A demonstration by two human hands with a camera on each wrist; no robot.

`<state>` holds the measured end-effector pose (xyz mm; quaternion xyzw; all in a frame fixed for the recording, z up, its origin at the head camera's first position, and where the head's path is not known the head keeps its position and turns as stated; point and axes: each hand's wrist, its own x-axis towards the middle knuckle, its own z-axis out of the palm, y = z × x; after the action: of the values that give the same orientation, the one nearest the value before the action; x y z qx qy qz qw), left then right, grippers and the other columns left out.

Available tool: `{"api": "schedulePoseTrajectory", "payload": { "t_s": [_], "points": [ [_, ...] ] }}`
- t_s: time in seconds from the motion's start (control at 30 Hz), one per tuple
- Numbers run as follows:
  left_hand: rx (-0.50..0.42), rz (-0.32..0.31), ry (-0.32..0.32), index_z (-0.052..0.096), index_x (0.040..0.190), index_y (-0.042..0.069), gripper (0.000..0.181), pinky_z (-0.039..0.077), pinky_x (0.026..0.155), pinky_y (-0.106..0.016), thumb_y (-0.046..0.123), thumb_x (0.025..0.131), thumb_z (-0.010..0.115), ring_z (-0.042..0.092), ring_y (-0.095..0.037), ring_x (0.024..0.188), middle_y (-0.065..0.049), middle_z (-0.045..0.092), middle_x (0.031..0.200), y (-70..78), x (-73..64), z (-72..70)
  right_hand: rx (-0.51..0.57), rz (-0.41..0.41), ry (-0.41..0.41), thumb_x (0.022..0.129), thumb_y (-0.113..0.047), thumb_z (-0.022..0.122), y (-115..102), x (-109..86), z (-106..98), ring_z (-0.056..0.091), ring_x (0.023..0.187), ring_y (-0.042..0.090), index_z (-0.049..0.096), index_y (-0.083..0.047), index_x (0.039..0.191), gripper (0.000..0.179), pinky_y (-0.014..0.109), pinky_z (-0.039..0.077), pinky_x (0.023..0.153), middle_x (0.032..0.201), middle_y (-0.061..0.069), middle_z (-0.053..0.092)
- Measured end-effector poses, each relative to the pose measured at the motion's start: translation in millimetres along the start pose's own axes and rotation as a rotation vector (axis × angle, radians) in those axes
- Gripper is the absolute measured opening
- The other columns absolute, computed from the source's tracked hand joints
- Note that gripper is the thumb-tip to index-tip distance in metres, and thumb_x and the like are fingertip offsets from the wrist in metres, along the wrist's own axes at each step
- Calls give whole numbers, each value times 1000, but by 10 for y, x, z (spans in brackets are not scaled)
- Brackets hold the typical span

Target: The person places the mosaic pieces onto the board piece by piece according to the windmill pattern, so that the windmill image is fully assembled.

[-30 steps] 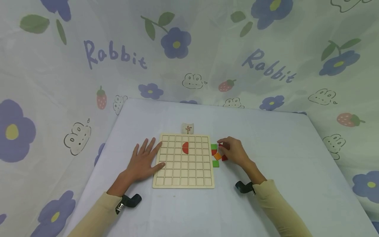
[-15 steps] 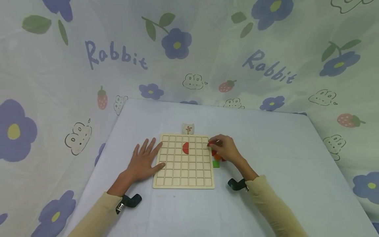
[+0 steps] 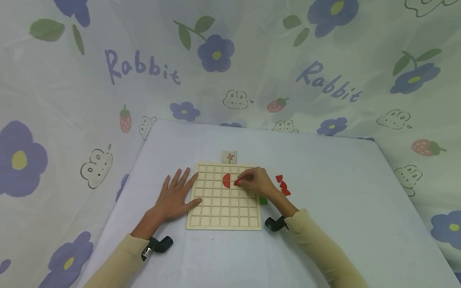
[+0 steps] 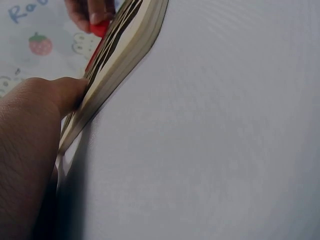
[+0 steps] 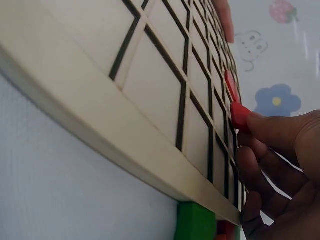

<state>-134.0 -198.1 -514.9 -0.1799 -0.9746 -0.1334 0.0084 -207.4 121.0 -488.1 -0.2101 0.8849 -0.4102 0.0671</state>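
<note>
A wooden grid board [image 3: 205,221] lies on the table, two red quarter-circle tiles [image 3: 226,181] set side by side in its upper middle cells. My left hand [image 3: 174,199] rests spread at the board's left edge, thumb and fingertips on the rim. Over the board, my right hand [image 3: 257,181] pinches another red tile [image 5: 240,115] between thumb and fingers, just right of the placed pair. In the left wrist view, the left thumb [image 4: 70,92] lies against the board's edge.
Several loose red tiles [image 3: 283,185] lie right of the board. A green tile [image 3: 263,201] sits at its right edge, partly under the right wrist. A small pattern card [image 3: 229,157] lies beyond the far edge. Patterned cloth hangs behind the table.
My right hand has carried a red tile leftward from the loose pieces to over the board, uncovering red tiles on the right. The left hand has stayed put.
</note>
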Motion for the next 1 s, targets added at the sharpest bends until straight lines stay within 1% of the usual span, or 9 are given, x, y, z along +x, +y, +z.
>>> {"api": "schedulePoseTrajectory", "payload": {
  "t_s": [0.1, 0.2, 0.27, 0.37, 0.5, 0.6, 0.77, 0.87, 1.0],
  "points": [
    [1, 0, 0, 23, 158, 15, 90, 2, 112, -63, 69, 90, 47, 3, -40, 147, -17, 12, 162, 6, 1, 2, -3, -17, -14, 86, -15, 78, 1, 26, 41, 65, 78, 8, 77, -10, 96, 11, 28, 54, 71, 91, -3, 72],
    [5, 1, 3, 23, 158, 15, 90, 3, 112, -64, 70, 90, 47, 3, -40, 147, -17, 12, 162, 5, 4, 6, -30, -49, 2, 86, -14, 78, 0, 42, 80, 63, 75, 8, 77, -9, 95, 10, 27, 53, 68, 88, -3, 71],
    [7, 0, 2, 23, 158, 15, 90, 2, 112, -63, 70, 90, 47, 3, -40, 147, -17, 12, 162, 6, 5, 6, -64, -76, 13, 86, -13, 78, -7, 46, 99, 59, 72, 8, 77, -10, 94, 8, 27, 51, 65, 87, -4, 70],
    [9, -7, -3, 22, 158, 16, 90, 2, 113, -63, 70, 90, 47, 3, -40, 148, -16, 12, 162, 16, 2, -6, -124, -103, 9, 87, -13, 77, -24, 36, 121, 55, 70, 7, 79, -13, 91, 5, 26, 48, 63, 87, -7, 66],
    [4, -16, -8, 22, 158, 16, 89, 2, 113, -63, 68, 90, 48, 3, -40, 148, -16, 12, 163, 32, -3, -18, -177, -110, -13, 89, -13, 74, -55, 9, 135, 52, 69, 8, 80, -16, 91, 6, 27, 46, 59, 87, -8, 64],
    [8, -17, -5, 23, 158, 16, 89, 3, 113, -63, 69, 91, 47, 4, -40, 147, -16, 12, 162, 24, -1, -9, -184, -109, -13, 90, -14, 73, -54, -2, 147, 53, 69, 8, 79, -15, 95, 8, 26, 47, 60, 88, -8, 66],
    [13, -8, 4, 24, 158, 15, 90, 4, 112, -64, 70, 90, 45, 5, -41, 147, -17, 13, 162, 13, -3, 9, -173, -114, -6, 91, -14, 73, -19, -30, 143, 54, 73, 7, 77, -14, 99, 10, 25, 48, 65, 90, -9, 67],
    [13, -8, 4, 24, 158, 15, 90, 3, 112, -63, 70, 90, 45, 4, -40, 147, -16, 13, 162, 12, -3, 19, -149, -129, 22, 90, -13, 73, -3, -58, 100, 56, 75, 8, 76, -12, 99, 9, 27, 50, 67, 89, -8, 67],
    [11, -10, 6, 23, 158, 16, 90, 2, 113, -63, 71, 90, 45, 3, -39, 148, -15, 12, 163, 11, -2, 22, -135, -144, 74, 89, -9, 73, 41, -106, -2, 57, 73, 9, 75, -10, 97, 9, 28, 51, 65, 86, -6, 66]
  ]
}}
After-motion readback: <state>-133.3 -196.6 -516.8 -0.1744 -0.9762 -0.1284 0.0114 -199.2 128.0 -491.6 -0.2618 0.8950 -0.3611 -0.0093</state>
